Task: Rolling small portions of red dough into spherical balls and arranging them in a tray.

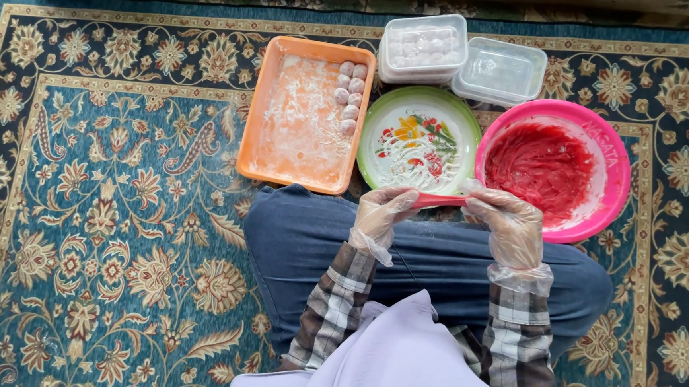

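A person sits cross-legged on a patterned blue floral carpet (103,226), both hands in thin clear plastic gloves and plaid sleeves. The left hand (381,213) and the right hand (510,223) are held above the knees, and each is clenched on one end of a flattened strip of pink dough (440,199) stretched between them, fingers pinching it from both sides.

Just beyond the hands, toward the far edge of the carpet, lies a round green-rimmed plate with a flower print (419,140), dusted with white flour. To its right, touching it, stands a round pink plastic bowl (601,165) smeared inside with red paste; the right hand's fingertips are at its near rim. To the left of the plate sits a rectangular orange plastic tray (306,111), floured across its bottom, with a short column of small pale pink dough balls (349,96) lined up along its right wall.

Behind the plate, nearer the far edge, are two clear rectangular plastic containers: the left container (423,47) is filled with more pale balls, while the right container (502,70) stands just beside it.
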